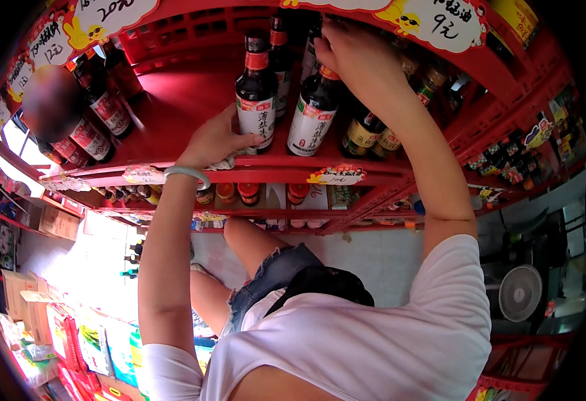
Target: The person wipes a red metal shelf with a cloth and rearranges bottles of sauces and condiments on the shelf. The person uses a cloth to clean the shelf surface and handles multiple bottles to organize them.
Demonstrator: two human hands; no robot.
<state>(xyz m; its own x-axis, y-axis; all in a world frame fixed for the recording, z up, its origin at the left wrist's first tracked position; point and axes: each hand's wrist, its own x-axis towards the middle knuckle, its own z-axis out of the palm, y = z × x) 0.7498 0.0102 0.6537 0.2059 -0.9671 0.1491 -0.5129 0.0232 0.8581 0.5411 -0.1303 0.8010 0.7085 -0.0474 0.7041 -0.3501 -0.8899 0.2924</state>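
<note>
Two dark soy sauce bottles with white labels and red neck bands stand upright on a red shelf. My left hand (pixel 218 142) grips the lower part of the left soy sauce bottle (pixel 256 107), its thumb across the label. A pale crumpled cloth (pixel 229 160) shows under this hand at the shelf edge. Beside it, my right hand (pixel 347 53) is closed at the top of the other soy sauce bottle (pixel 313 117), hiding its cap. Another dark bottle (pixel 279 63) stands just behind the left one.
Dark bottles with red-and-white labels (pixel 109 107) stand at the shelf's left end. Yellow-labelled bottles (pixel 361 137) are to the right. Price cards (pixel 336 176) line the shelf edges. Jars (pixel 248 194) sit on a lower shelf. A fan (pixel 520 293) and cardboard boxes (pixel 22 294) are behind.
</note>
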